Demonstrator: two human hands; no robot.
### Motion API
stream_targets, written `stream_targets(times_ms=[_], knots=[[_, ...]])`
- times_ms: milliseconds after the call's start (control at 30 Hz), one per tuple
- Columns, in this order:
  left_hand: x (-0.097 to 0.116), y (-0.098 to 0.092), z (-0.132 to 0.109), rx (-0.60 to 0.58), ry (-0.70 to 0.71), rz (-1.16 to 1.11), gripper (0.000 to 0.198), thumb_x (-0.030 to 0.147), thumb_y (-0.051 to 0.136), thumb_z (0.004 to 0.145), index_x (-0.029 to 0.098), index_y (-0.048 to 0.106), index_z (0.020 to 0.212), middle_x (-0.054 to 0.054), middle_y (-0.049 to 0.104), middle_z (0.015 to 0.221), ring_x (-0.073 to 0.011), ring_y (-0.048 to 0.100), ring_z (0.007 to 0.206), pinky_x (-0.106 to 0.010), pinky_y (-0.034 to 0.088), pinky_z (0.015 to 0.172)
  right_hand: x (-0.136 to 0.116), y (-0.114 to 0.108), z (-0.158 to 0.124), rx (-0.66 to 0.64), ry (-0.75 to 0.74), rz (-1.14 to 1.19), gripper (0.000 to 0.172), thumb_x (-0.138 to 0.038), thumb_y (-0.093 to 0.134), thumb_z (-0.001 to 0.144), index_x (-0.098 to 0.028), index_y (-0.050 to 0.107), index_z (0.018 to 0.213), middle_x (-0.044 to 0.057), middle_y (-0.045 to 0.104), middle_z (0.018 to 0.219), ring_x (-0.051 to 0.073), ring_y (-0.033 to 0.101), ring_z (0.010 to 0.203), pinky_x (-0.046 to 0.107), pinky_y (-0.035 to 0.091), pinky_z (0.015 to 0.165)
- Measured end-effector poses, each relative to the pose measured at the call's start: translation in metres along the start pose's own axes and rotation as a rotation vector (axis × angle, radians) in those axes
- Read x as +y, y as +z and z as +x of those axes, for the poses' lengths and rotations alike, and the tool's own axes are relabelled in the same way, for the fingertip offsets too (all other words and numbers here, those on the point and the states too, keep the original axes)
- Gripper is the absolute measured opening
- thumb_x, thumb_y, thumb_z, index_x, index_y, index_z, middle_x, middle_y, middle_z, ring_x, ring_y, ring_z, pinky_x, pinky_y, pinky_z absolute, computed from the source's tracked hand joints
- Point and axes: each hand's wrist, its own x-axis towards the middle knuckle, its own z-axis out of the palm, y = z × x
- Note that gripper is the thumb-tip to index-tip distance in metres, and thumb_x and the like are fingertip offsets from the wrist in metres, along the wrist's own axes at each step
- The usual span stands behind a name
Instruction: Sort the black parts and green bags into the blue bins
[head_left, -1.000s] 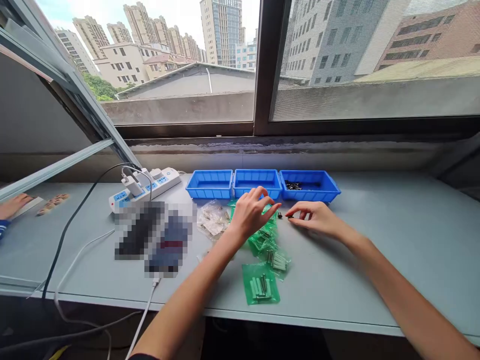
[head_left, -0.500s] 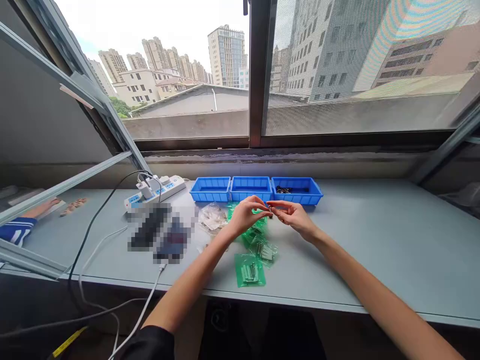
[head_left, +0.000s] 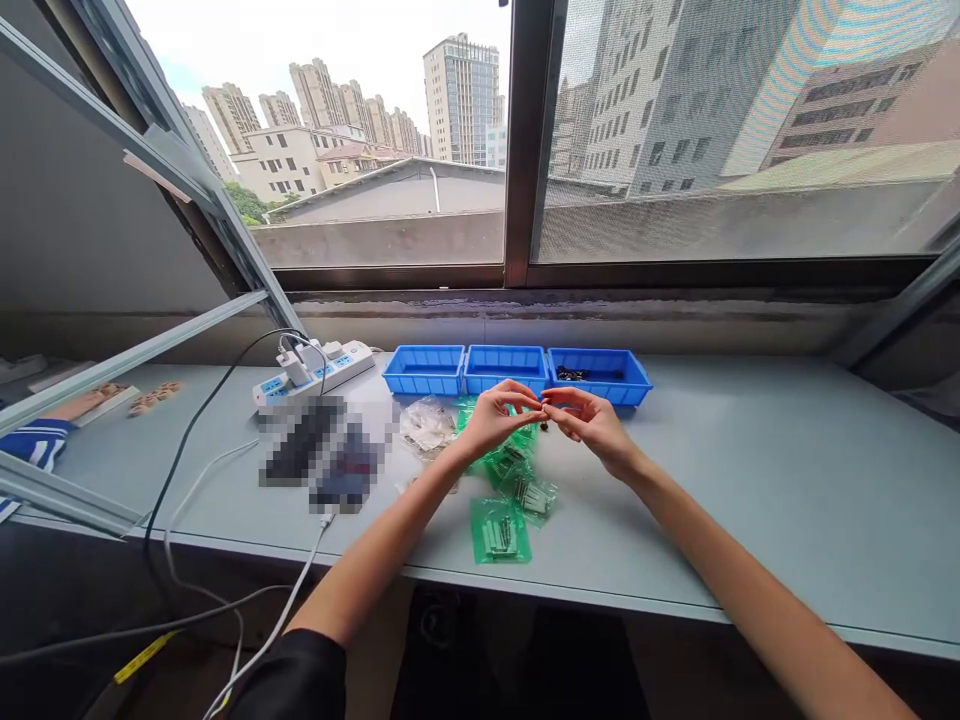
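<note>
My left hand (head_left: 498, 416) and my right hand (head_left: 592, 424) meet fingertip to fingertip above the table, just in front of the blue bins. Both are closed in a pinch around something too small to make out. Beneath them lies a heap of green plastic packets (head_left: 507, 462). A clear packet with slim metal pieces (head_left: 535, 498) lies lower in the heap. Closest to the table's front edge is a flat green packet (head_left: 500, 532) holding pale strips and dark screw-like pieces. Left of my left hand sits a clear bag (head_left: 427, 425) of whitish parts.
Three blue bins stand in a row: a left bin (head_left: 424, 384), a middle bin (head_left: 505, 382) and a right bin (head_left: 636, 390) with small dark parts. A power strip (head_left: 352, 366) with cables and blurred items lie left. Beyond a metal frame (head_left: 187, 310) shows another person's sleeve (head_left: 34, 445).
The view has tilted and shifted slightly. My fingertips have drawn closer together, and the small dark thing seen between them before is now mostly hidden.
</note>
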Motion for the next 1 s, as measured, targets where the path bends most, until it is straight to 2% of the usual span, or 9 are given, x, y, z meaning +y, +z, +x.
stream_targets(times_ms=[233,433,533,633,733,800,867,967,1000], knots=[[0.003,0.003,0.002,0.033,-0.088,0.015,0.033,0.048,0.061,0.076,0.016,0.067,0.078,-0.005,0.058,0.089,-0.0102,0.053,0.068,-0.022,0.046,0.060,-0.003,-0.002,0.001,0.054,-0.069,-0.096,0.045,-0.052,0.071,0.059,-0.016,0.069,0.085,-0.004,0.047,0.046,0.008,0.038,0.043,0.022,0.028,0.040],[-0.004,0.007,-0.001,-0.014,-0.062,0.095,0.035,0.047,0.050,0.084,0.016,0.065,0.076,-0.005,0.058,0.087,-0.0123,0.054,0.075,-0.023,0.046,0.065,0.002,0.002,0.002,0.068,-0.064,-0.130,0.051,-0.061,0.067,0.059,-0.015,0.068,0.080,-0.003,0.049,0.046,0.008,0.041,0.041,0.022,0.030,0.037],[-0.005,0.001,-0.001,-0.058,-0.025,0.246,0.028,0.044,0.058,0.081,0.018,0.066,0.078,-0.004,0.058,0.090,-0.0117,0.053,0.072,-0.025,0.046,0.068,0.005,-0.001,0.007,0.142,-0.045,-0.147,0.055,-0.065,0.067,0.055,-0.014,0.067,0.075,-0.002,0.052,0.048,0.009,0.042,0.040,0.022,0.033,0.036],[0.008,-0.009,0.005,-0.091,0.001,0.417,0.022,0.039,0.065,0.077,0.018,0.066,0.072,-0.004,0.059,0.092,-0.0133,0.055,0.077,-0.027,0.045,0.072,0.008,-0.011,0.013,0.293,-0.046,-0.162,0.058,-0.068,0.065,0.052,-0.014,0.066,0.072,0.000,0.055,0.052,0.008,0.044,0.039,0.023,0.038,0.036],[0.043,-0.018,0.002,-0.178,-0.010,0.568,0.027,0.041,0.059,0.082,0.018,0.066,0.069,-0.004,0.060,0.089,-0.0156,0.056,0.079,-0.028,0.044,0.074,0.012,-0.025,0.020,0.450,-0.060,-0.181,0.057,-0.068,0.063,0.055,-0.014,0.066,0.073,0.000,0.056,0.051,0.009,0.045,0.037,0.024,0.042,0.037],[0.077,-0.022,-0.015,-0.282,-0.042,0.622,0.037,0.048,0.050,0.085,0.018,0.066,0.072,-0.004,0.060,0.088,-0.0171,0.056,0.081,-0.029,0.044,0.076,0.013,-0.032,0.024,0.532,-0.077,-0.169,0.055,-0.066,0.063,0.057,-0.014,0.066,0.075,0.001,0.059,0.056,0.009,0.047,0.038,0.025,0.044,0.037],[0.109,-0.028,-0.049,-0.415,-0.110,0.485,0.045,0.050,0.035,0.090,0.019,0.065,0.079,-0.003,0.059,0.090,-0.0147,0.056,0.079,-0.027,0.045,0.075,0.013,-0.037,0.025,0.556,-0.089,-0.134,0.055,-0.063,0.065,0.057,-0.014,0.066,0.081,0.004,0.064,0.068,0.010,0.053,0.043,0.025,0.047,0.038],[0.138,-0.053,-0.118,-0.600,-0.128,0.275,0.038,0.059,0.051,0.080,0.024,0.064,0.088,-0.001,0.060,0.092,-0.0135,0.057,0.083,-0.020,0.046,0.073,0.008,-0.039,0.024,0.493,-0.111,-0.124,0.058,-0.058,0.067,0.060,-0.017,0.064,0.101,0.008,0.066,0.095,0.014,0.062,0.057,0.024,0.051,0.040],[0.141,-0.066,-0.141,-0.582,-0.109,0.289,0.037,0.059,0.054,0.078,0.025,0.064,0.088,0.000,0.060,0.090,-0.0132,0.057,0.080,-0.019,0.047,0.070,0.005,-0.038,0.022,0.472,-0.119,-0.135,0.058,-0.056,0.067,0.061,-0.018,0.063,0.106,0.009,0.065,0.101,0.014,0.063,0.060,0.023,0.051,0.039]])
